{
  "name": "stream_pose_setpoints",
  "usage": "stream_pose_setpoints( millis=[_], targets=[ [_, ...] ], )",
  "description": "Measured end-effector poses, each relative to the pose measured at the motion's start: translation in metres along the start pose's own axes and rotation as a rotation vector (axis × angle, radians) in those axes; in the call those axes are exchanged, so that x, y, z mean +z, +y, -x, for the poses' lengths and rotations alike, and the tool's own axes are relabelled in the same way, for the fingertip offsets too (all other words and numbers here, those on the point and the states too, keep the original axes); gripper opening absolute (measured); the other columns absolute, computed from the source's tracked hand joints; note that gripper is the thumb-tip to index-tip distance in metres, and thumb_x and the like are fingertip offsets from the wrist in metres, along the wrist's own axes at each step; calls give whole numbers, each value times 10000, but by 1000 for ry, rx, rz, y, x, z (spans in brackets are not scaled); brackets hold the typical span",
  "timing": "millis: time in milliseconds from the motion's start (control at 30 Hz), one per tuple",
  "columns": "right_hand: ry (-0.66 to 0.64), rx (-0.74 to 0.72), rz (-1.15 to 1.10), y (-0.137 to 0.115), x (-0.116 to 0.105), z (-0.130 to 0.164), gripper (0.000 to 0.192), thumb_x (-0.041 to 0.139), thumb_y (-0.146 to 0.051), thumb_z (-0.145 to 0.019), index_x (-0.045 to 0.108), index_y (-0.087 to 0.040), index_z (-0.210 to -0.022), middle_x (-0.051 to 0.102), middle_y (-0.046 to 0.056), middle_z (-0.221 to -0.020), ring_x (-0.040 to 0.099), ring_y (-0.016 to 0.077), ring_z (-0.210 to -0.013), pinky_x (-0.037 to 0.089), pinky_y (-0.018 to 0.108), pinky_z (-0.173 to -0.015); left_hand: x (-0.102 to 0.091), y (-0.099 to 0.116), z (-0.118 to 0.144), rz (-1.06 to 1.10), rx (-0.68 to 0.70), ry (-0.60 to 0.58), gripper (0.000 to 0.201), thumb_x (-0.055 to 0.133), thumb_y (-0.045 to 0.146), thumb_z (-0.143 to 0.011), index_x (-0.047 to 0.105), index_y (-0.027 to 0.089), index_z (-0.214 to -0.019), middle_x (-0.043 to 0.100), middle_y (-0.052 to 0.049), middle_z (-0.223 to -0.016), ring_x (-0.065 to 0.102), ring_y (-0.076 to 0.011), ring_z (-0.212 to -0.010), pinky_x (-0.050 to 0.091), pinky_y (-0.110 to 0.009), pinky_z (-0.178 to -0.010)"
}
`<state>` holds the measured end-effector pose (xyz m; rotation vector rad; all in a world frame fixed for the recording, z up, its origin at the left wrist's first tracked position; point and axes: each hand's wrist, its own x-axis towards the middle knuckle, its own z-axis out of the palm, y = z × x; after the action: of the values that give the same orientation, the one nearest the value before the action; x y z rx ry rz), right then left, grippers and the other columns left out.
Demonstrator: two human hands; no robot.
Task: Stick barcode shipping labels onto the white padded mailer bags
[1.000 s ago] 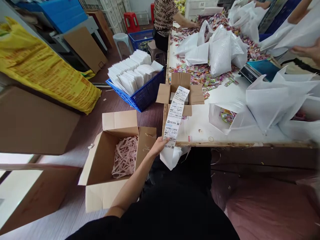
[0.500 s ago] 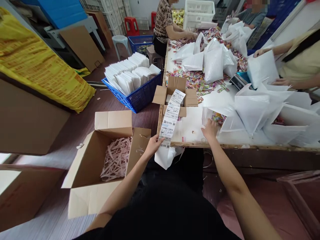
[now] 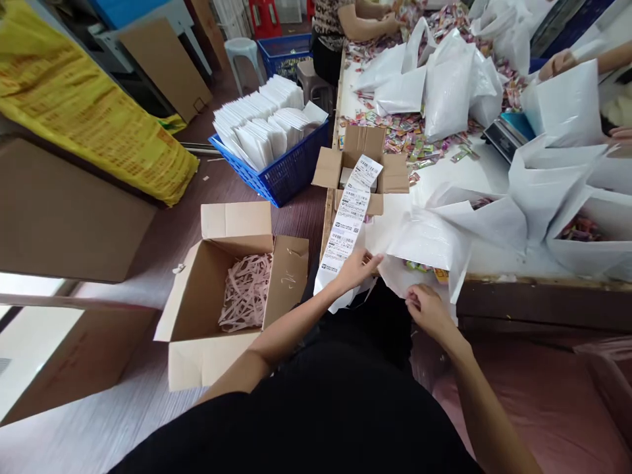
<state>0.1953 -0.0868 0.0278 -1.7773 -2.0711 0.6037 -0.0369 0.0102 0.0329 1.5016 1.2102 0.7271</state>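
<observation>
Fingers of the right hand [image 3: 428,308] pinch the near edge of a white poly bag [image 3: 424,253] overhanging the tabletop [image 3: 494,266]; candy could spill if that mouth tips. The left hand [image 3: 356,268], loosely curled, seems to grip both the bag and the label strip [image 3: 351,214], which might tear.

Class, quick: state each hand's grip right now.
Left hand: pinching the white bag, beside the label strip.
Right hand: closed on the bag's lower edge.
</observation>
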Motion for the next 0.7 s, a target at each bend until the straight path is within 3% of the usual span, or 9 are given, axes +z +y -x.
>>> stream_pose_setpoints(
  millis=[100, 233, 333, 467, 600, 700],
  targets=[
    [-3, -6, -58, -20, 6, -1, 143, 518, -319, -879, 616, -215, -887, 649, 77, -894, 577, 257, -903, 435, 406, -856, 16, 4, -11, 24, -60, -169, 299, 558, 358, -903, 536, 177, -665, 617, -12, -573, 627, -152, -585, 468, -247, -572],
    [100, 56, -332, -50, 16, -21, 186, 504, -373, -924, 587, -206, -928, 658, 79, -923, 599, 230, -873, 464, 379, -829, 17, 1, 5, 307, -147, -362, 248, 534, 296, -883, 594, 146, -696, 646, -27, -598, 621, -128, -537, 470, -221, -522],
    [-22, 86, -477, -64, 24, -25, 191, 542, -399, -915, 564, -212, -887, 653, 39, -837, 592, 198, -762, 461, 342, -747, 10, -6, 29, 357, -180, -362, 309, 519, 336, -888, 630, 128, -689, 676, -58, -638, 623, -130, -530, 473, -221, -499],
    [-164, 94, -473, -69, 33, -16, 172, 556, -374, -902, 570, -210, -853, 650, 26, -813, 582, 192, -759, 443, 326, -721, 7, -10, 49, 209, -225, -341, 410, 479, 413, -917, 626, 139, -649, 678, -85, -621, 632, -162, -534, 465, -244, -465],
    [-51, 60, -371, -75, 37, -11, 109, 537, -292, -869, 547, -220, -788, 631, 57, -841, 560, 227, -833, 449, 366, -781, 12, -4, 46, 72, -179, -258, 319, 536, 324, -877, 542, 181, -592, 610, -31, -541, 612, -151, -504, 444, -238, -458],
    [25, -6, -415, -75, 14, 14, 133, 522, -315, -895, 557, -241, -790, 641, 81, -928, 582, 263, -954, 459, 427, -890, 9, -3, 38, 115, -193, -238, 333, 535, 304, -872, 465, 198, -563, 551, 1, -495, 610, -147, -482, 423, -229, -441]
  ],
)
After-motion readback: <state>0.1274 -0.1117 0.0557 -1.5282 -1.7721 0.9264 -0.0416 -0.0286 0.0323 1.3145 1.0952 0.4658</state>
